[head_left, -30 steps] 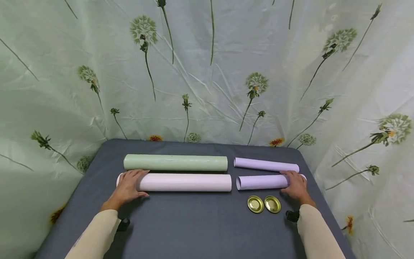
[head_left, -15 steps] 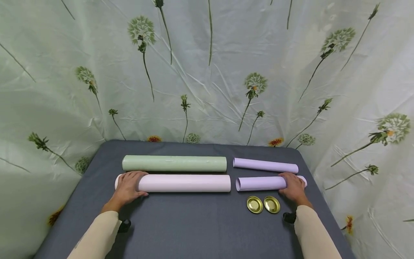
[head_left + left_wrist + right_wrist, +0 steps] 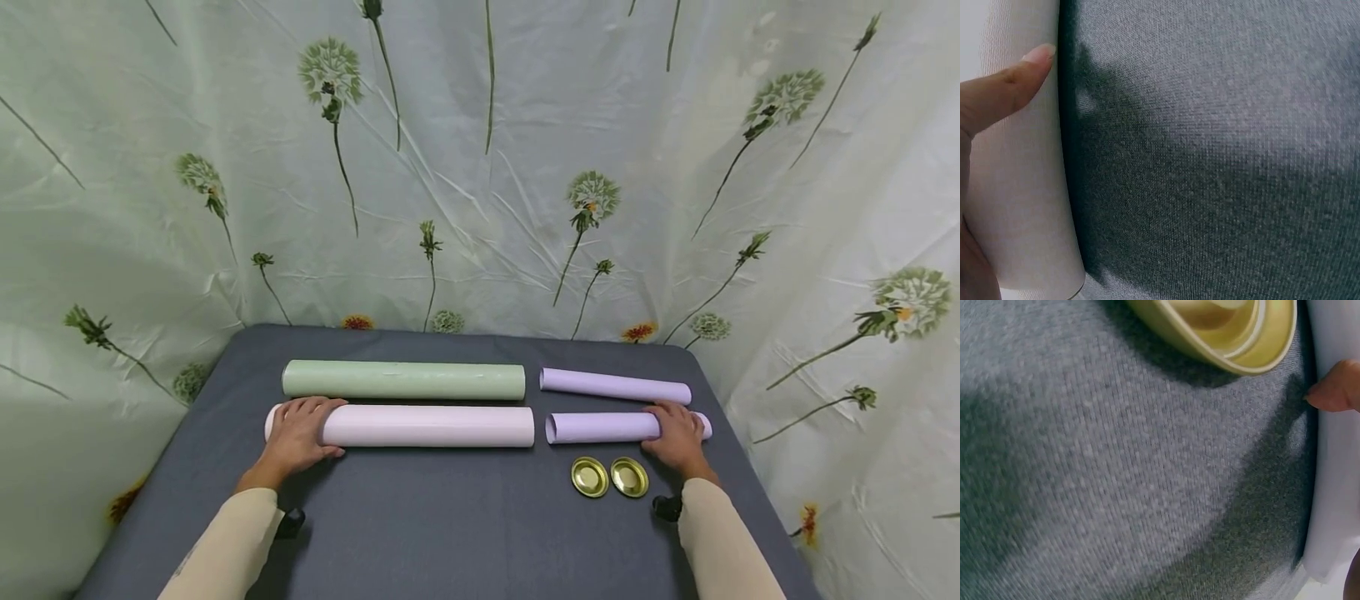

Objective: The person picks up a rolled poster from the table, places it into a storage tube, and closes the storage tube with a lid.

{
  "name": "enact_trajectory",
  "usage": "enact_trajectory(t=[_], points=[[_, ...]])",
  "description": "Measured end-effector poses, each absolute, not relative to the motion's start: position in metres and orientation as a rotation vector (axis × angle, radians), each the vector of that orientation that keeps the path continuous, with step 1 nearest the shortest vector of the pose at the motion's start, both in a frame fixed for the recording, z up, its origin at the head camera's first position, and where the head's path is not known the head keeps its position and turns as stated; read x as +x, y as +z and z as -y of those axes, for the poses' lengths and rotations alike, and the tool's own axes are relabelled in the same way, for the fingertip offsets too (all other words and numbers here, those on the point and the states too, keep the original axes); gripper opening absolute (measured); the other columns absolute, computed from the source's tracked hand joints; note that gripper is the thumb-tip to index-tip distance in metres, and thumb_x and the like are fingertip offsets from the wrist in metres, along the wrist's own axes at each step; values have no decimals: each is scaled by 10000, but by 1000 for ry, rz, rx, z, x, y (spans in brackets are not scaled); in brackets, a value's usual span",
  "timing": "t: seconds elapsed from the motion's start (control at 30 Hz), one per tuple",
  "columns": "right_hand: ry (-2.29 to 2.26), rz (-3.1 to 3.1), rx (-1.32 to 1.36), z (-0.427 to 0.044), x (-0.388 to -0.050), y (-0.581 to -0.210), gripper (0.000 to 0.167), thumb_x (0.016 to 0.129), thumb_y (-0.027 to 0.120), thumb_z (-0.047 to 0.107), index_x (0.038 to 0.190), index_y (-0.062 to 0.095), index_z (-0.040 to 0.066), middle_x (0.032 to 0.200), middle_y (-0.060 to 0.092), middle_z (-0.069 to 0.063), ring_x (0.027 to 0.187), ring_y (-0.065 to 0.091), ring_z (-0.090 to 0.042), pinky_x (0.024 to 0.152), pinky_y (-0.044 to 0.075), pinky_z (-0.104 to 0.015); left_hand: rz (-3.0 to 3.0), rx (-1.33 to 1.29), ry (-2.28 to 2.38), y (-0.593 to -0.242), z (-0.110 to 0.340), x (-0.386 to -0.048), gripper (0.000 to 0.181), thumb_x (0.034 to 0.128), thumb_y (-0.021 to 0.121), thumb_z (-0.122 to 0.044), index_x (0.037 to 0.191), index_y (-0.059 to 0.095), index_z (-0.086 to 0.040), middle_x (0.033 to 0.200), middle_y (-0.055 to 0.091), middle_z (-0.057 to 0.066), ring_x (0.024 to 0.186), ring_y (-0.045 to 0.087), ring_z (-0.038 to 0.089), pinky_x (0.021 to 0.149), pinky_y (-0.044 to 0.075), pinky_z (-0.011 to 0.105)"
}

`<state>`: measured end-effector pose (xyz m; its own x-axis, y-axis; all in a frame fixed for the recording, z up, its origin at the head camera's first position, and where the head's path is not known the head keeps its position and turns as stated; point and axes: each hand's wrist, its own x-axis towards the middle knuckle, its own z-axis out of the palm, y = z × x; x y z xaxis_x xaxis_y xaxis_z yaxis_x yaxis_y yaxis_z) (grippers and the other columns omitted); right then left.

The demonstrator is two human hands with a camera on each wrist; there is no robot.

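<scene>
A pale pink roll (image 3: 435, 427) lies crosswise on the dark grey cloth. My left hand (image 3: 298, 433) grips it near its left end, thumb on the near side and fingers over the top; the thumb (image 3: 1019, 78) also shows in the left wrist view. Over on the right, my right hand (image 3: 678, 437) holds a light purple paper tube (image 3: 600, 427) close to its right end. Its thumb (image 3: 1335, 387) presses the tube's near side. The fingertips of both hands are hidden behind the rolls.
Behind the pink roll lies a thicker-looking green roll (image 3: 405, 380). A second purple tube (image 3: 615, 386) lies behind the held one. Two small gold round dishes (image 3: 589, 477) sit in front of the purple tube. A flowered curtain (image 3: 480, 167) hangs behind the table (image 3: 420, 525).
My right hand has shifted slightly left along the purple tube, baring a little more of its right end. My left hand stays in place on the pink roll.
</scene>
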<state>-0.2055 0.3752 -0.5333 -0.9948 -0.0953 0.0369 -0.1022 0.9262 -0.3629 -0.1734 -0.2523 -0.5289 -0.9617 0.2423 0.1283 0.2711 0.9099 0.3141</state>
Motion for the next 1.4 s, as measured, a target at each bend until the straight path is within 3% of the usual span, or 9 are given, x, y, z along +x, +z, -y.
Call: enact_trajectory(t=[0.23, 1.4], points=[[584, 3044, 190, -374, -204, -535, 540, 683, 756, 56, 1183, 571, -33, 1227, 531, -287, 1214, 390, -473, 992, 133, -668, 3001, -376, -513, -528, 251, -174, 725, 652, 875, -306, 1276, 559, -116, 1230, 564, 176, 1175, 429, 440, 971, 217, 641], [712, 2947, 199, -379, -200, -522, 481, 685, 775, 11, 1142, 622, 8, 1195, 570, -274, 1166, 419, -484, 959, 118, -668, 3004, -349, -553, -530, 250, -175, 715, 645, 877, -275, 1267, 565, -112, 1235, 556, 188, 1175, 415, 455, 953, 198, 660]])
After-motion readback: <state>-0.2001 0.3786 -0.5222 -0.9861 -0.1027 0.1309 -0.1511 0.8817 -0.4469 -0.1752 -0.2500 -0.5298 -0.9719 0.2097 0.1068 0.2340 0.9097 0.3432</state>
